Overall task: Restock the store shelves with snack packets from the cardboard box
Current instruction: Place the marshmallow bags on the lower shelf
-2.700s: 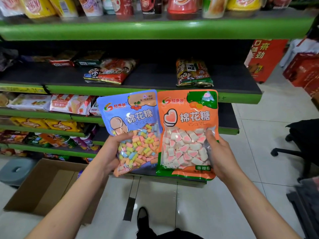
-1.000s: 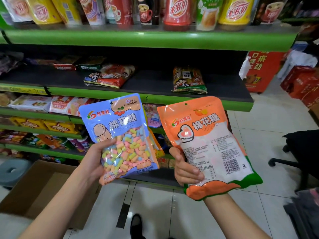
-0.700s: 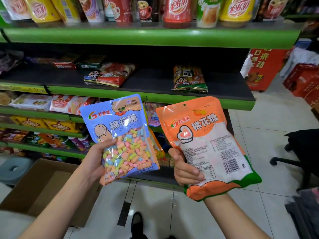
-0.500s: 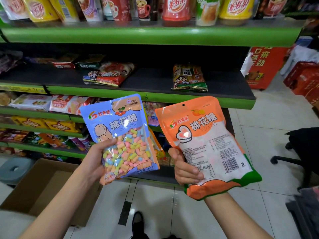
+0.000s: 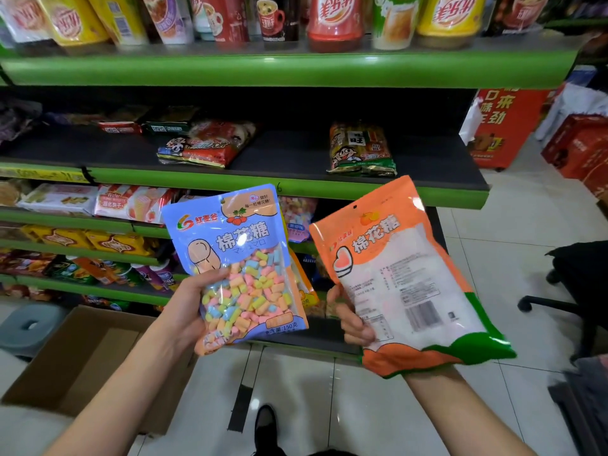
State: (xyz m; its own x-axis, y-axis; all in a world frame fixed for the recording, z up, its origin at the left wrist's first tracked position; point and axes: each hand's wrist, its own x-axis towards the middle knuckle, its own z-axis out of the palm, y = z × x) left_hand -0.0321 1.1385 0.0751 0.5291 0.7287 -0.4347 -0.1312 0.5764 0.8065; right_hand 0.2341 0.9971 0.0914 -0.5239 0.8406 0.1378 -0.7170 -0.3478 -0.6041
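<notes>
Left hand (image 5: 189,301) grips a blue plastic marshmallow packet (image 5: 237,258), right hand (image 5: 353,319) an orange plastic marshmallow packet (image 5: 401,274), both upright below the sparse green-edged metal shelf (image 5: 296,189) ahead.

— How are the arms set?
— Both bare forearms reach forward and up from the bottom of the frame, wrists bent back.
— And the hands?
— The left hand (image 5: 189,302) grips a packet at its left edge, thumb laid across the front. The right hand (image 5: 353,320) cradles another from beneath, fingers (image 5: 357,330) curled over its left edge.
</notes>
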